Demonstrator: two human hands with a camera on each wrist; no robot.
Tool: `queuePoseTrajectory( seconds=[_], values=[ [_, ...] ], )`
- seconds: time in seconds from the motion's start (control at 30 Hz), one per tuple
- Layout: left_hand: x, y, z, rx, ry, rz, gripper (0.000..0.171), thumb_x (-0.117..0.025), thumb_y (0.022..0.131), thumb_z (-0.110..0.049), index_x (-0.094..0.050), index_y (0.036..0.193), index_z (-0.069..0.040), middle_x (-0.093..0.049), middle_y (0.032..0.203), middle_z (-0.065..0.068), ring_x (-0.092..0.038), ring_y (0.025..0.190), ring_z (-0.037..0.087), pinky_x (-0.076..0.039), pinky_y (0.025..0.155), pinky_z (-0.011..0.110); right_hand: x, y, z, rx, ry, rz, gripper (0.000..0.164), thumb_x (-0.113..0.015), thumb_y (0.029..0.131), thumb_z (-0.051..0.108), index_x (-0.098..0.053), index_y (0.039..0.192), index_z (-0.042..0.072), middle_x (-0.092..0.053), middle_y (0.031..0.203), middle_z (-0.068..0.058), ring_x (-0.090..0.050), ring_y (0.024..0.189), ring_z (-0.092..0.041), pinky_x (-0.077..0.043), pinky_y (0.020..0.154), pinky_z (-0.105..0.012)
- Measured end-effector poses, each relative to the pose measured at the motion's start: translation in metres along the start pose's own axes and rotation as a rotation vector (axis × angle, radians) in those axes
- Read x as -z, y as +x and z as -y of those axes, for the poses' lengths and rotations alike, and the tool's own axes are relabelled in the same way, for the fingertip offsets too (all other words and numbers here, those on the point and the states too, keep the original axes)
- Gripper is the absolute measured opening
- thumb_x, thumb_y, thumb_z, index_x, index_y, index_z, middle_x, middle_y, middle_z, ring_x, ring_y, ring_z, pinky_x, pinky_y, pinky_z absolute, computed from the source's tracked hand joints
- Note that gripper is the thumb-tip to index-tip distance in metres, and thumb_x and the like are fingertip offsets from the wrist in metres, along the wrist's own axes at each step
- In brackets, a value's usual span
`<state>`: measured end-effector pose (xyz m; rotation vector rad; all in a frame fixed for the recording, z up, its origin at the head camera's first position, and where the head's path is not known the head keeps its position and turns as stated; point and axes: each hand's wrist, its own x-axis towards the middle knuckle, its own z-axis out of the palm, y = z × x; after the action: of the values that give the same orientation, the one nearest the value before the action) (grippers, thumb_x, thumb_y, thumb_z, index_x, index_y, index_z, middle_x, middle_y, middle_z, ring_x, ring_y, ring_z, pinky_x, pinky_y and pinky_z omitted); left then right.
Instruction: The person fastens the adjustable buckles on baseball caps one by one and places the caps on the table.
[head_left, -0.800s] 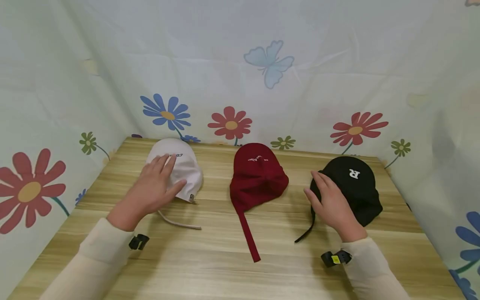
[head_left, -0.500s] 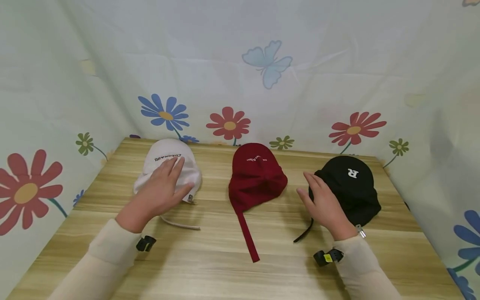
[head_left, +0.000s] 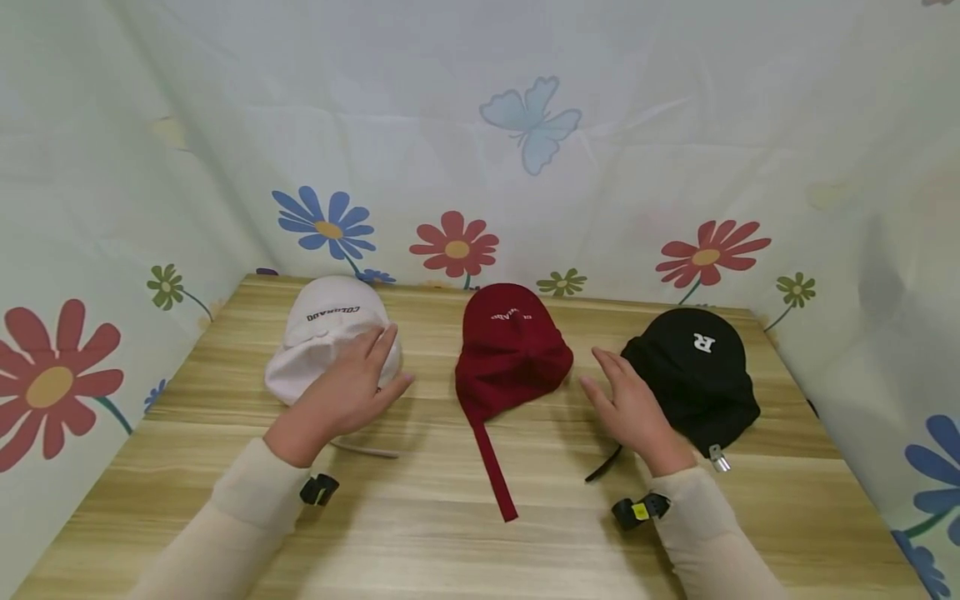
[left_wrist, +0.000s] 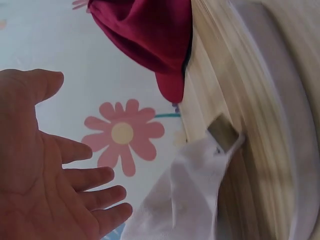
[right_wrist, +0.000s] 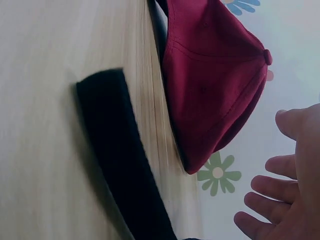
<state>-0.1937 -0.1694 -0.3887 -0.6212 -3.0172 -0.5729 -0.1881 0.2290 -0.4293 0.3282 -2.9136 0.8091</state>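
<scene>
Three baseball caps lie in a row across the table. The white cap (head_left: 322, 358), lettered COLORADO, is at the left, partly covered in the head view by my left hand (head_left: 347, 387). In the middle sits the dark red cap (head_left: 513, 358), its strap (head_left: 495, 475) stretched toward me. At the right is the black cap (head_left: 690, 375) with a white R; my right hand (head_left: 633, 408) overlaps its left side. Both hands hover with fingers extended and hold nothing. The left wrist view shows the open left palm (left_wrist: 55, 175) above the white cap's buckle (left_wrist: 222, 132).
The wooden table (head_left: 435, 542) reaches back to a white curtain (head_left: 420, 108) printed with flowers and a butterfly, which also closes off both sides. A black strap end (right_wrist: 120, 150) lies large in the right wrist view. A metal buckle (head_left: 718, 458) shows by the black cap.
Both hands have moved inward toward the red cap, the left going right and the right going left. More of the white cap's lettering and the black cap's buckle now show. The caps stay put.
</scene>
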Motion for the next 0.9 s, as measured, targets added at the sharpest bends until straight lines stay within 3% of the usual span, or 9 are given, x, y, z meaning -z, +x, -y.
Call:
queuePoseTrajectory(
  seconds=[0.23, 0.4, 0.6, 0.9],
  values=[
    [-0.012, 0.006, -0.007, 0.020, -0.044, 0.067, 0.076, -0.046, 0.099, -0.048, -0.022, 0.151, 0.002, -0.032, 0.152, 0.026, -0.031, 0.140, 0.042, -0.032, 0.114, 0.055, -0.007, 0.003, 0.001, 0.004, 0.030, -0.003, 0.057, -0.047, 0.102, 0.039, -0.036, 0.148, 0.007, -0.039, 0.150, -0.019, -0.038, 0.138, -0.037, -0.032, 0.113, -0.057],
    [-0.018, 0.010, -0.009, 0.028, -0.078, 0.110, 0.077, -0.047, 0.098, -0.049, -0.024, 0.151, 0.001, -0.032, 0.152, 0.026, -0.032, 0.140, 0.042, -0.032, 0.114, 0.054, -0.011, 0.007, 0.001, -0.030, 0.080, 0.019, 0.055, -0.047, 0.101, 0.039, -0.040, 0.146, 0.008, -0.041, 0.150, -0.017, -0.044, 0.134, -0.035, -0.040, 0.108, -0.054],
    [-0.027, 0.014, -0.016, 0.028, -0.049, 0.105, 0.075, -0.052, 0.096, -0.045, -0.030, 0.148, 0.005, -0.040, 0.145, 0.029, -0.040, 0.134, 0.044, -0.036, 0.111, 0.054, -0.014, 0.010, 0.001, -0.089, 0.163, 0.046, 0.053, -0.047, 0.101, 0.039, -0.042, 0.144, 0.007, -0.044, 0.147, -0.017, -0.051, 0.127, -0.035, -0.048, 0.100, -0.052],
    [-0.040, 0.022, -0.024, 0.038, -0.011, 0.117, 0.070, -0.054, 0.095, -0.041, -0.043, 0.136, 0.015, -0.050, 0.137, 0.031, -0.043, 0.131, 0.046, -0.036, 0.111, 0.053, -0.020, 0.014, -0.001, -0.142, 0.243, 0.078, 0.055, -0.046, 0.102, 0.041, -0.043, 0.144, 0.006, -0.046, 0.147, -0.016, -0.049, 0.131, -0.035, -0.043, 0.105, -0.052]
  ],
)
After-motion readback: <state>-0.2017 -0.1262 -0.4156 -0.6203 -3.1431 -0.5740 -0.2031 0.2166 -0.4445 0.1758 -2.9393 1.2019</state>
